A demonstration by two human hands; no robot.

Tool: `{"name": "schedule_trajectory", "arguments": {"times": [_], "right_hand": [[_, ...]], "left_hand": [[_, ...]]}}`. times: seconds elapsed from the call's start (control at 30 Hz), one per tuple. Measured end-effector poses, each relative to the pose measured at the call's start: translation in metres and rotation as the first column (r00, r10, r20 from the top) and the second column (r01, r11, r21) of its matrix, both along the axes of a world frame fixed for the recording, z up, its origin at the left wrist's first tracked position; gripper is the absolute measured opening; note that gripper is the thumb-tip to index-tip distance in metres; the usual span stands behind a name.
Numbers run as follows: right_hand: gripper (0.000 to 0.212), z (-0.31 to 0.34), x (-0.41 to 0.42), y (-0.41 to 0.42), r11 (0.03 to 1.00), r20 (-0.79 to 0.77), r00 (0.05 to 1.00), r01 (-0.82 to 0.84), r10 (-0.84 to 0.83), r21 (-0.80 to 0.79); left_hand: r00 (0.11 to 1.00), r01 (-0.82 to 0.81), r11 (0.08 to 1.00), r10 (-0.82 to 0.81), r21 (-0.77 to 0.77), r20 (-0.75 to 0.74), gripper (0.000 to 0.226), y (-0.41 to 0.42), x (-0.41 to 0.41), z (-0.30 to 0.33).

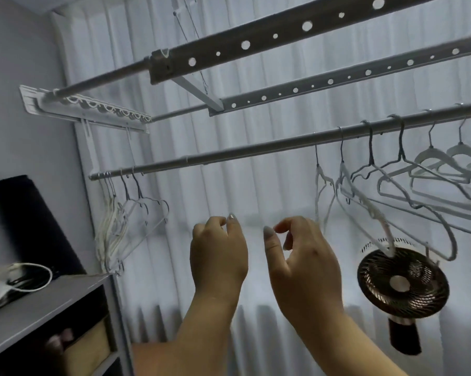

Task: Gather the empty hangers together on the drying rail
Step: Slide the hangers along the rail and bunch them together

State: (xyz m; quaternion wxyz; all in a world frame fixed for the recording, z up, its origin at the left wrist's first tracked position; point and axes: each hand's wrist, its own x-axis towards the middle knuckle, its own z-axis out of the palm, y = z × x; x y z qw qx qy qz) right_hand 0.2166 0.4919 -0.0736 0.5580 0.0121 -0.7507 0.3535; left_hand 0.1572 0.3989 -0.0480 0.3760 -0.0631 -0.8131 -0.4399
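Your left hand (218, 253) and right hand (304, 256) hang loosely curled, fingers (269, 237) holding nothing, below the bare middle of the drying rail (228, 156). Bunched hangers (120, 226) crowd its left end; spread hangers (391, 191) run off-frame right, overlapping and blurred.

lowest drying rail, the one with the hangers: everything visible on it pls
The lowest rail is a round, grey, metal-looking pole in telescoping sections, with a joint collar near its left third. It slopes up from a capped left end towards the right edge of the view. A tight bunch of white hangers hangs at its left end; spread-out hangers hook over its right part. Neither hand touches it.
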Motion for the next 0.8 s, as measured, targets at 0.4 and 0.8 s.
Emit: {"name": "schedule_trajectory", "arguments": {"times": [0.4,0.8], "right_hand": [[0.027,0.016,-0.064,-0.120,0.892,0.270,0.853,-0.446,0.447,-0.069],[0.018,0.013,-0.161,-0.203,0.559,0.418,0.387,-0.690,0.822,-0.460]], "left_hand": [[0.966,-0.254,0.959,0.245,0.126,0.084,0.041,-0.145,-0.021,0.000],[0.947,-0.051,0.855,-0.123,0.517,0.298,0.026,-0.193,-0.079,0.005]]}}
